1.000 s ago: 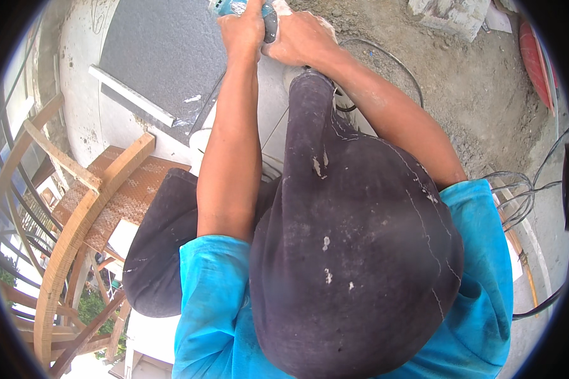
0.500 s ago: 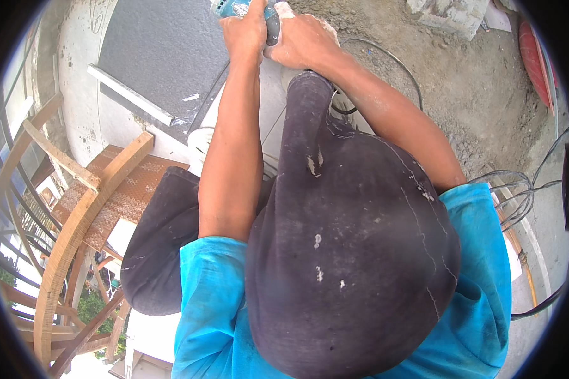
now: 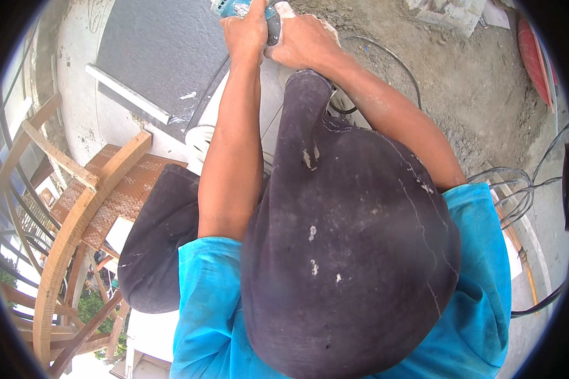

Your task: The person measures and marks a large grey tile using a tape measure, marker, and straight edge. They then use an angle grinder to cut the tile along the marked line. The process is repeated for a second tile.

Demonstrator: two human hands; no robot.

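Note:
At the top edge of the head view, both my hands are wrapped round a teal and dark handheld power tool. My left hand grips its teal body. My right hand, dusted white, is closed round the dark rear part. The tool's working end lies past the top of the picture, so I cannot see what it touches. A dark grey slab with a rough face lies left of my hands. My bent knee in dusty dark trousers fills the middle, just below my right wrist.
A pale strip lies across the slab's near corner. A curved wooden frame and a brown patterned board stand at left. A black cable loops over bare soil; more coiled cable lies at right.
My knee has shifted slightly to the left and up. Both hands keep the same hold on the power tool.

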